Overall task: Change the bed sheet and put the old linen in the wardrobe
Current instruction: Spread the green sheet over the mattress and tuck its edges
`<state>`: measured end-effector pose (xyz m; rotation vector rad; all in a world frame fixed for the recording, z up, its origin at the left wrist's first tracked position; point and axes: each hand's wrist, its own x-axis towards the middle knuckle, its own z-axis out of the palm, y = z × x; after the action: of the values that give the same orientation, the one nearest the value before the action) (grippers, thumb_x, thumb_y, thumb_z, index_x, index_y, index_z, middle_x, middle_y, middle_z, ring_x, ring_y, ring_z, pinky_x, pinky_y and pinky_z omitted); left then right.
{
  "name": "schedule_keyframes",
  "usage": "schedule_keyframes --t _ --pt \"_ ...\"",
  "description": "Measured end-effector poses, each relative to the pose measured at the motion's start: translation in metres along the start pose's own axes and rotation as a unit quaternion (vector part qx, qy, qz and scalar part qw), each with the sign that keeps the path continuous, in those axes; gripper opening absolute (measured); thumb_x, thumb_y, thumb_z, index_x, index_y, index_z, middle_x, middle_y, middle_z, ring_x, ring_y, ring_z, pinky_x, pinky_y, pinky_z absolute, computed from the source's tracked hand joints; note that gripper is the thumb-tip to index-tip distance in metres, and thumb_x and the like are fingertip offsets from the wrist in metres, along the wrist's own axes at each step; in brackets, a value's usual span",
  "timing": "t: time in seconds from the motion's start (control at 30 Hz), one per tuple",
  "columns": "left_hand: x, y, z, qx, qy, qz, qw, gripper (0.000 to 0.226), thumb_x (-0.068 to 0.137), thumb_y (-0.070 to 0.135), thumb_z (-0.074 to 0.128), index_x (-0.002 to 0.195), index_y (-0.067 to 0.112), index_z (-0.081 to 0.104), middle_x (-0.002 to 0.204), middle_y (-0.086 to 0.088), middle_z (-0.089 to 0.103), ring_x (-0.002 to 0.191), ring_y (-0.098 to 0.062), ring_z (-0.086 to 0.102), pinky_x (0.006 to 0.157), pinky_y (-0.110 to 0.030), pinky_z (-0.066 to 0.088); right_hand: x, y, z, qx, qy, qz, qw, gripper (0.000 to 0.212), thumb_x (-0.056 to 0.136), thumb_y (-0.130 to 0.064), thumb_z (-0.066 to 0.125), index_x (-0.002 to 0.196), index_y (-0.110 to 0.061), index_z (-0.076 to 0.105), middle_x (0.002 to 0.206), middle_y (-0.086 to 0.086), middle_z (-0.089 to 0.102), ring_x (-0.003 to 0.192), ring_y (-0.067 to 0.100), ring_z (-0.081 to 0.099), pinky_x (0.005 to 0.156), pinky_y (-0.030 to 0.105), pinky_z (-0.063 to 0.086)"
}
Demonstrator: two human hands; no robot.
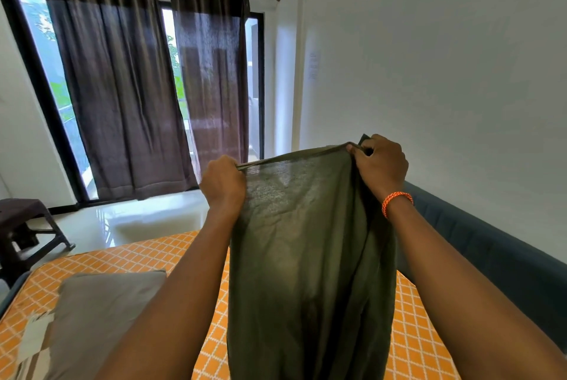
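Observation:
A dark olive-green sheet [310,257] hangs in front of me, held up by its top hem over the bed. My left hand [222,184] grips the hem at its left end. My right hand [380,163], with an orange band on the wrist, pinches the hem at its right end. The cloth drops down between my forearms and hides part of the bare mattress [147,252], which has an orange cover with a white diamond pattern. A grey pillow [101,309] lies on the mattress at the lower left.
A dark blue padded headboard [491,250] runs along the white wall on the right. A dark plastic stool [24,226] stands on the glossy white floor at the left. Brown curtains [122,88] hang over tall glass doors at the far side.

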<state>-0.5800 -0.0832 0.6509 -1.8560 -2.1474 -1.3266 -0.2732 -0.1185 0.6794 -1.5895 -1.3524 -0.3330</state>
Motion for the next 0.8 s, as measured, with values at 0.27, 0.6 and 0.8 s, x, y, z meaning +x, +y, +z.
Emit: schedule_keyframes --t 0.27,0.6,0.8 --pt "0.002 -0.053 0.026 0.063 0.005 -0.050 0.997 0.017 0.088 0.001 0.062 0.080 0.009 0.075 0.085 -0.021 0.071 0.083 -0.047 0.069 0.065 -0.042 0.047 0.006 0.050 -0.012 -0.055 0.086 0.179 0.978 0.038 0.095 -0.047 0.067 0.084 -0.010 0.069 0.089 0.007 0.068 0.083 0.032 0.067 0.070 0.033 0.043" --pt "0.005 -0.094 0.040 -0.012 0.027 -0.060 0.998 0.024 0.088 -0.001 0.058 0.091 0.012 0.078 0.097 -0.020 0.074 0.093 -0.047 0.067 0.076 -0.048 0.054 0.018 0.080 -0.025 -0.045 0.141 0.237 0.960 0.025 0.100 -0.028 0.061 0.087 -0.008 0.068 0.093 0.009 0.069 0.084 0.032 0.068 0.071 0.036 0.051" --pt "0.009 -0.067 0.059 -0.175 -0.072 0.074 0.979 0.034 0.091 0.002 0.055 0.104 0.019 0.081 0.108 -0.007 0.079 0.101 -0.025 0.071 0.086 -0.035 0.052 -0.014 0.055 0.003 0.010 -0.013 0.169 0.985 0.022 0.095 -0.014 0.061 0.112 -0.009 0.074 0.122 0.007 0.060 0.103 0.023 0.060 0.086 0.030 0.043"
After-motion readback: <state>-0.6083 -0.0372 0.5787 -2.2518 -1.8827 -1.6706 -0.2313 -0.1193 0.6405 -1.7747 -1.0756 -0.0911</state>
